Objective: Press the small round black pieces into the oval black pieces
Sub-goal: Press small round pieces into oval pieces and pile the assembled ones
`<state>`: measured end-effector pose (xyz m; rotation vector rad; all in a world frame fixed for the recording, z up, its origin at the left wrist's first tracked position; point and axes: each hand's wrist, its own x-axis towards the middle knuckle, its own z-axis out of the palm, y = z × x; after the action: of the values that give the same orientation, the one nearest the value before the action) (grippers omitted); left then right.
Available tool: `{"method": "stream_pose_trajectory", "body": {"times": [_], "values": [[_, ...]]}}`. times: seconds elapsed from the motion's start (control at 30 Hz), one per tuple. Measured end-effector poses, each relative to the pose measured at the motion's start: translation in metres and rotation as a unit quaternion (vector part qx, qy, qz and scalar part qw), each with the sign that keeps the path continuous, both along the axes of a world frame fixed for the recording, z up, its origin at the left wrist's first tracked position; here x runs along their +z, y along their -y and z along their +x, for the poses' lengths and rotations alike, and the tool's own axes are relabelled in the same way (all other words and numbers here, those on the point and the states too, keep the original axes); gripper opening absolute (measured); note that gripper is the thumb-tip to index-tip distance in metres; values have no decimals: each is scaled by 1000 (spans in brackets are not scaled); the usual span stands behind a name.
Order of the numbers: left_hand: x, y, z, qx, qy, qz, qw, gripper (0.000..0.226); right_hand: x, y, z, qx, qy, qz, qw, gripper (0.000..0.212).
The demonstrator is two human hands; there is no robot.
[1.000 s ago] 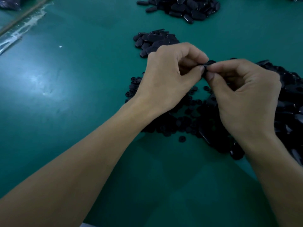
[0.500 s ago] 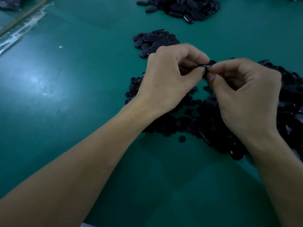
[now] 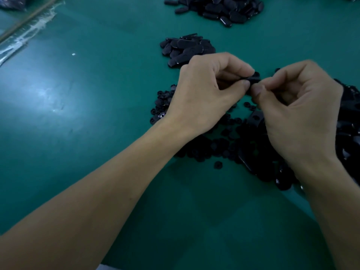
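Table (image 3: 97,114): green mat, under everything listed.
Left hand (image 3: 202,94): fingers curled; thumb and forefinger pinch the left end of the held oval piece (image 3: 254,78).
Right hand (image 3: 300,114): fingers curled; thumb and forefinger tips nip the same piece's right end.
Loose oval pieces (image 3: 348,117): heap to the right of and below the grip, partly under the right hand.
Round pieces (image 3: 214,145): scatter directly below the grip.
Oval pile (image 3: 185,47): just beyond the grip, to its left.
Far pile (image 3: 220,8): well beyond the grip.
Held oval piece, place: lifted off the table, between the two pinches.
Held oval piece, pressing: the round insert is hidden behind fingertips. Likely best to steady with the left, square the insert over its seat, then push straight in with the right thumb, never at a slant.
Held oval piece, axis: seems to run hand to hand, roughly level. Which face is up, cannot tell.
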<state>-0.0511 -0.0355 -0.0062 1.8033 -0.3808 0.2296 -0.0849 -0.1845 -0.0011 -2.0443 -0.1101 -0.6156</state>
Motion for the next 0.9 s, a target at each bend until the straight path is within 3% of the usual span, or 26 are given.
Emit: {"method": "stream_pose_trajectory", "body": {"times": [0.47, 0.73, 0.9], "values": [[-3, -1, 1, 23, 117, 114, 986, 18, -3, -7, -3, -28, 6, -20, 999, 31], [-5, -5, 4, 31, 91, 112, 989, 16, -7, -12, -4, 28, 32, -45, 998, 20], [-4, -3, 3, 11, 40, 76, 996, 22, -9, -3, 1, -14, 31, -71, 997, 20]]}}
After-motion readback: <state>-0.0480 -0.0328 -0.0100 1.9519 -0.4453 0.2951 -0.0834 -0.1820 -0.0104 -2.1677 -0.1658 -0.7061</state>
